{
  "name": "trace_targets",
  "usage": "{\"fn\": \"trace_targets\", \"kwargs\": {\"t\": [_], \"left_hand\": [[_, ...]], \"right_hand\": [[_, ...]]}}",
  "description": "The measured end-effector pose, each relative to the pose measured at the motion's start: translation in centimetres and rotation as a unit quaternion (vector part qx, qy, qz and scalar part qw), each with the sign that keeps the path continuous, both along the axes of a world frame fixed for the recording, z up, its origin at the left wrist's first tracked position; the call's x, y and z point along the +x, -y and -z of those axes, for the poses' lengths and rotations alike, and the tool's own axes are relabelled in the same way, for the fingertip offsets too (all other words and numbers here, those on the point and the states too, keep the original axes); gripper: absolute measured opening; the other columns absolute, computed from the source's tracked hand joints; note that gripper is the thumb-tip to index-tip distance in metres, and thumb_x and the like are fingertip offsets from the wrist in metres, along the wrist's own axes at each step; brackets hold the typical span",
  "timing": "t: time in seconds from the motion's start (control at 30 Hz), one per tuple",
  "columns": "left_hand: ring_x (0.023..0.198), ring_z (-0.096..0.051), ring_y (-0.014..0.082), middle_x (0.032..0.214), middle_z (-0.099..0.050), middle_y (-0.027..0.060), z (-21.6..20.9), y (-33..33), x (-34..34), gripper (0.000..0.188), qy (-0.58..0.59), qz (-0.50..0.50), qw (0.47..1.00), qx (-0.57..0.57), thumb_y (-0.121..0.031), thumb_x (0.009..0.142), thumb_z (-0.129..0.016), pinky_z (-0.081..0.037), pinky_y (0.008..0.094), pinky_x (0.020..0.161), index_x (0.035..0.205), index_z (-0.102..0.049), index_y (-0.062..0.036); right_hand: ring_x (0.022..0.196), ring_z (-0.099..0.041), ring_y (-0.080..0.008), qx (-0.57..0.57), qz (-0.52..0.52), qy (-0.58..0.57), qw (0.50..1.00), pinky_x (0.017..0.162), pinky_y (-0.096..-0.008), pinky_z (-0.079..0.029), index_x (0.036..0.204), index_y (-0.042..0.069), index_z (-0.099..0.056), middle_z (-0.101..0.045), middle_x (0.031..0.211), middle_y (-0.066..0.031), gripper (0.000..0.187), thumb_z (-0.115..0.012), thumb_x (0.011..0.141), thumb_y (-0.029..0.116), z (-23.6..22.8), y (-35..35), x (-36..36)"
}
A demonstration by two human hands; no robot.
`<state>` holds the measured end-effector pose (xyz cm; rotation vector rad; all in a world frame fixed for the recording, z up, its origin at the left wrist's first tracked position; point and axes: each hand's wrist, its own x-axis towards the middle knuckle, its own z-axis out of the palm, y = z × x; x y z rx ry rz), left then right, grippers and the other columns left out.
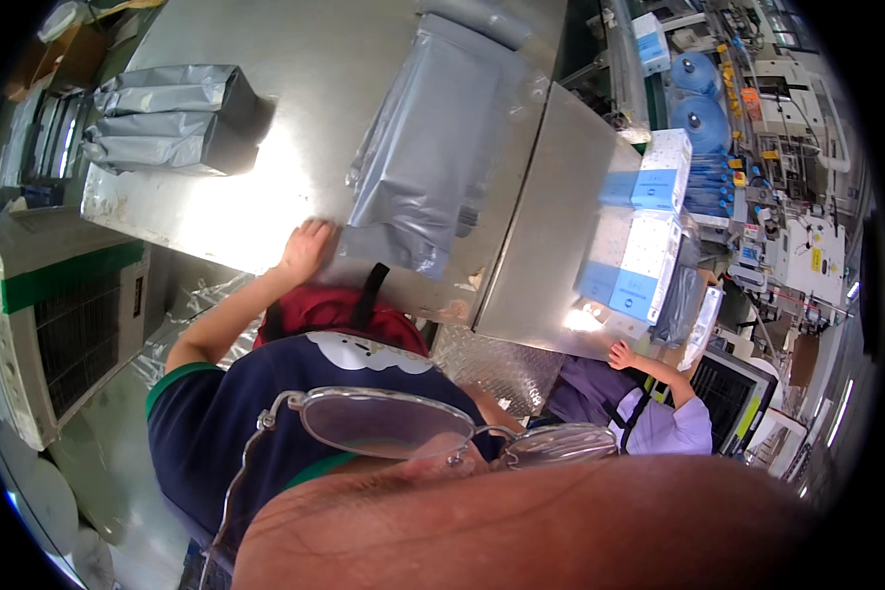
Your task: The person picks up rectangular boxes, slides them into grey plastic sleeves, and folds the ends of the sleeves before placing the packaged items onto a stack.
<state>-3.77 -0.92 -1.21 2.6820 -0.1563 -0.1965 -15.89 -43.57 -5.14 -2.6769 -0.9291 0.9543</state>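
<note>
My left hand (310,248) rests on the near edge of the metal table (310,182), fingers laid on the top and nothing held in them. Just right of it lies a stack of flat grey plastic bags (428,128), its near corner close to my fingers. My right hand is out of sight; only a strip of the arm shows behind the glasses. Two filled grey bags (182,118) stand side by side at the table's far left.
A second metal table (551,216) adjoins on the right, bearing blue-and-white boxes (649,261). A co-worker's hand (620,355) touches its near edge. Machinery (806,246) and blue rolls (700,123) stand beyond. At left is a white unit with a dark grille (79,329).
</note>
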Motion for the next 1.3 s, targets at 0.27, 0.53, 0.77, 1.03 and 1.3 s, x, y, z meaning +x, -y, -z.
{"fn": "trace_targets", "kwargs": {"t": [0.27,0.53,0.77,1.03,1.3], "left_hand": [[0.106,-0.040,0.0199,0.112,-0.042,0.0059,-1.9,-0.8,8.0,0.036,0.270,0.415,0.858,0.137,-0.013,0.065,-0.049,-0.024,0.0424,0.095,0.101,-0.049,-0.0079],[0.047,-0.042,0.0240,0.050,-0.047,0.0114,-0.7,1.3,10.5,0.029,0.095,-0.147,0.909,-0.378,-0.022,0.075,-0.053,-0.033,0.0329,0.047,0.056,-0.051,-0.0007],[0.060,-0.051,0.0284,0.065,-0.056,0.0130,2.8,4.9,14.9,0.026,0.065,-0.294,0.934,-0.190,-0.024,0.074,-0.051,-0.040,0.0359,0.057,0.067,-0.056,0.0006],[0.105,-0.037,0.0276,0.116,-0.037,0.0164,-0.2,2.1,14.6,0.058,-0.164,-0.297,0.713,-0.614,-0.028,0.073,-0.052,-0.032,0.0344,0.086,0.119,-0.029,-0.0018],[0.091,-0.044,0.0319,0.099,-0.042,0.0193,-13.7,-12.9,0.2,0.097,-0.077,-0.041,0.994,-0.064,-0.026,0.048,-0.071,-0.036,0.0367,0.078,0.125,-0.015,-0.0070]], "right_hand": [[0.069,-0.051,-0.0200,0.094,-0.153,0.241,0.954,0.063,-0.0298,-0.040,0.110,0.014,-0.044,-0.054,0.075,-0.0050,0.049,-0.053,0.062,0.008,-6.3,-10.4,20.6],[0.051,-0.047,-0.0158,0.457,0.343,0.137,0.809,0.049,-0.0287,-0.035,0.069,0.001,-0.054,-0.050,0.057,-0.0077,0.012,-0.049,0.072,0.011,-4.9,-12.3,23.4],[0.063,-0.053,-0.0328,0.120,0.286,0.340,0.888,0.055,-0.0379,-0.039,0.068,0.002,-0.055,-0.055,0.068,-0.0176,0.020,-0.047,0.072,0.020,-1.5,-16.0,28.4],[0.071,-0.052,-0.0373,0.215,0.184,0.136,0.949,0.060,-0.0425,-0.041,0.103,0.001,-0.039,-0.055,0.076,-0.0208,0.039,-0.048,0.066,0.009,-6.6,-19.3,26.3],[0.052,-0.052,-0.0238,0.249,0.064,-0.051,0.965,0.049,-0.0341,-0.041,0.126,0.005,-0.009,-0.052,0.060,-0.0057,0.081,-0.060,0.067,0.025,-9.7,-24.3,18.2]]}}
